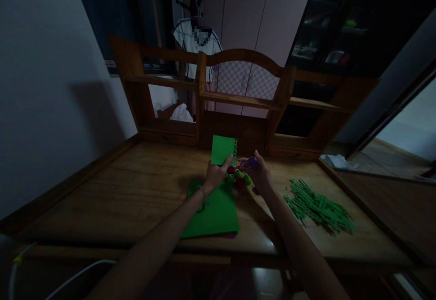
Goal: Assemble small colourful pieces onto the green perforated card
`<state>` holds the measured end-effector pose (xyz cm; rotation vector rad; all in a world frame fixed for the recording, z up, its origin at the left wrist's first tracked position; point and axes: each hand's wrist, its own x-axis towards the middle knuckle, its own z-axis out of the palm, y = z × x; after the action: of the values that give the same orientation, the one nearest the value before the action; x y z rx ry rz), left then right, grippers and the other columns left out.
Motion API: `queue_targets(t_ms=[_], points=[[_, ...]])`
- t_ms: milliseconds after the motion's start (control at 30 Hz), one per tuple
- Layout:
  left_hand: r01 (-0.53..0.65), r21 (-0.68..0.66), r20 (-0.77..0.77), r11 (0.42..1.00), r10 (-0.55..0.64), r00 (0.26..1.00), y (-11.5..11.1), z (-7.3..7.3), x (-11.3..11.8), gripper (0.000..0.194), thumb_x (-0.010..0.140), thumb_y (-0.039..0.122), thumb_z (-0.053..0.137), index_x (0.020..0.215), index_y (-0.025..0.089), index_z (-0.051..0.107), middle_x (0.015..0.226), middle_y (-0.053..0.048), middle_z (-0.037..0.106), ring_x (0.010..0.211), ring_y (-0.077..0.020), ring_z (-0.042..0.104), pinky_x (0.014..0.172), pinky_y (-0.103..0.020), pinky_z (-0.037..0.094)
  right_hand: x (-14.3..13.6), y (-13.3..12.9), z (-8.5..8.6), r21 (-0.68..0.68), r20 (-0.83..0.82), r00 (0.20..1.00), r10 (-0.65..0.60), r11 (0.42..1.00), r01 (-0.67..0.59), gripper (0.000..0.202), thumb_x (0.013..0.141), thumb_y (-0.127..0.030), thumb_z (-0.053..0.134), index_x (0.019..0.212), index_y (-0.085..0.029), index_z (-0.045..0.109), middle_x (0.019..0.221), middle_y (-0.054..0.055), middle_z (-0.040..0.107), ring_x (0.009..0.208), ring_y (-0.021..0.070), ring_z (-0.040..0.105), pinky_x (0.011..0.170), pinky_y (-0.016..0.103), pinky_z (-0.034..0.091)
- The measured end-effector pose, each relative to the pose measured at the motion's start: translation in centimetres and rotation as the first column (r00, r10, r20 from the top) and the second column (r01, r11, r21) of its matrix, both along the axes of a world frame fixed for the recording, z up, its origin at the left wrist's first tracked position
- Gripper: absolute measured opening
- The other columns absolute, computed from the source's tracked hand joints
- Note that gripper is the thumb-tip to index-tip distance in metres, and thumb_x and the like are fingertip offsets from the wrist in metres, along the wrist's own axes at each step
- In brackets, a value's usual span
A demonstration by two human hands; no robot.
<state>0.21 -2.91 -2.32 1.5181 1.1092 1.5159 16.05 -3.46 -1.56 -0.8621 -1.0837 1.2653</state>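
Note:
My left hand [218, 172] pinches the lower part of a small green sheet [222, 149], held up above the desk; its right edge is notched. Just to the right, my right hand [259, 170] is closed on a small purple tool [252, 162], close to the notched edge. Between and below the hands lie red and green toy-like figures [240, 178]. Under my left wrist rests a stack of larger green sheets [218, 213], with a pink or purple layer showing at its bottom edge.
A pile of thin green strips [320, 207] lies on the right of the wooden desk [112, 191]. A wooden shelf unit [238, 98] stands along the back edge. White crumpled material [335, 160] sits at the right rear, beyond the desk's raised edge.

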Motion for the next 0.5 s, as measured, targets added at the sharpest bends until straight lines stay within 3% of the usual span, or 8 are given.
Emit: queue_targets(t_ms=[200,500], points=[[-0.004,0.023,0.019,1.0,0.004,1.0,0.31,-0.63,0.19,0.033,0.079,0.043,0.054,0.085,0.013,0.067,0.078,-0.008,0.069,0.077,-0.0175,0.065,0.075,-0.025,0.047,-0.09,0.03,-0.24,-0.081,0.044,0.994,0.1,0.992,-0.096,0.054,0.078,-0.067,0.041,0.07,-0.018,0.062,0.082,0.011,0.069,0.073,0.023,0.066,0.061,0.032,0.052],[0.014,0.07,0.029,0.997,-0.016,0.999,0.37,-0.72,0.17,0.033,0.08,0.042,0.054,0.086,0.012,0.067,0.09,-0.01,0.069,0.083,-0.0183,0.064,0.082,-0.028,0.046,-0.42,-0.35,-0.23,-0.107,0.009,0.992,0.127,0.986,-0.125,0.049,0.079,-0.063,0.044,0.07,-0.018,0.063,0.079,0.011,0.069,0.076,0.0245,0.067,0.065,0.033,0.053]])
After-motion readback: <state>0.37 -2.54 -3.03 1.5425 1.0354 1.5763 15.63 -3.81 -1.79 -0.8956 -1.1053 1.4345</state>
